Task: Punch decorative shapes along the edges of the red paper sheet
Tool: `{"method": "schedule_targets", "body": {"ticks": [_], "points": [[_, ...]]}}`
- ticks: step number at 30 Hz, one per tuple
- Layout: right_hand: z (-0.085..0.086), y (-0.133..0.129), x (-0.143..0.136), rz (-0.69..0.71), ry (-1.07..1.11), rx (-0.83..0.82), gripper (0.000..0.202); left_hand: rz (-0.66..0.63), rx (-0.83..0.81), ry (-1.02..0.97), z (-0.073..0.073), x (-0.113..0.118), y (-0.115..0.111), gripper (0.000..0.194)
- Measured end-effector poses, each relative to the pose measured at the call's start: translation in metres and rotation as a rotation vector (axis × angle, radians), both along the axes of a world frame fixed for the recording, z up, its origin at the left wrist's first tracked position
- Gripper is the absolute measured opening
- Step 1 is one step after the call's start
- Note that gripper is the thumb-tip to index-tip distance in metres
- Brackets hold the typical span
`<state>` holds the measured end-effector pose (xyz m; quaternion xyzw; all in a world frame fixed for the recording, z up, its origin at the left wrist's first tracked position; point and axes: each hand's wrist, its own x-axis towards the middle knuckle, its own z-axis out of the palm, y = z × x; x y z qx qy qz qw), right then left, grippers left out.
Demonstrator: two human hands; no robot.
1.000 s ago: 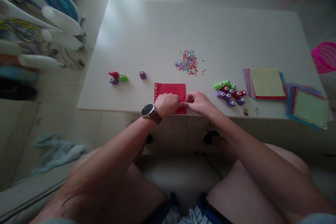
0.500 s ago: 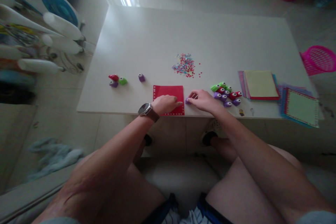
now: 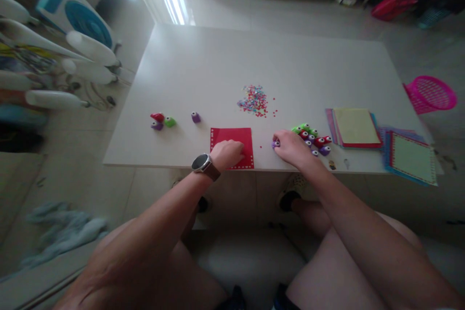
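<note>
I have the right hand (image 3: 288, 146) pinching a one-eyed purple piece (image 3: 276, 144), right of the frame's centre. My left hand (image 3: 227, 153) lies on the red card (image 3: 232, 134), centre frame; I can't tell whether its fingers grip. Between them, one red dot (image 3: 260, 147) sits on the tabletop (image 3: 308, 72).

The card (image 3: 232, 135) is bright red, with small pale marks along its left and bottom edges. The held piece (image 3: 275, 144) is purple with a white eye-like spot (dark at its centre), and the clustered pieces (image 3: 319, 142) mix green, red and purple. The confetti (image 3: 254, 101) is speckled red, blue and pale. One paper stack (image 3: 355, 126) shows pale yellow on top; the other (image 3: 410, 159), pale green with a red dotted border. The basket (image 3: 433, 95) is hot pink.
</note>
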<state>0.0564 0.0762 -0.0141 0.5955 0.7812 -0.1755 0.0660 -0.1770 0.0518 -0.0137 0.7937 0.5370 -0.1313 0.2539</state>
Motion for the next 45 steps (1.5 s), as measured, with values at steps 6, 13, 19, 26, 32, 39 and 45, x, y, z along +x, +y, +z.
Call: {"method": "schedule_targets", "body": {"ticks": [6, 13, 19, 26, 32, 39, 45], "points": [[0.006, -0.005, -0.012, 0.012, 0.219, -0.055, 0.037, -0.002, 0.002, -0.005, 0.002, 0.001, -0.001, 0.024], [0.005, -0.012, -0.026, -0.031, 0.181, -0.105, 0.045, -0.010, 0.015, -0.018, 0.002, 0.000, -0.001, 0.022], [0.000, -0.009, -0.016, 0.007, 0.199, 0.101, 0.046, -0.017, 0.009, -0.015, 0.003, 0.000, -0.001, 0.024], [0.002, -0.010, -0.024, -0.040, 0.253, -0.069, 0.037, -0.004, 0.008, -0.023, 0.002, 0.000, 0.000, 0.024], [-0.005, -0.012, -0.028, -0.068, 0.217, -0.048, 0.048, -0.002, 0.001, -0.013, 0.003, 0.000, -0.001, 0.025], [-0.006, -0.010, -0.024, -0.039, 0.227, 0.121, 0.049, -0.003, 0.004, -0.005, 0.003, 0.001, -0.001, 0.025], [-0.002, -0.009, -0.015, 0.128, 0.169, 0.043, 0.035, 0.010, 0.010, -0.016, 0.003, 0.000, -0.002, 0.026]]}}
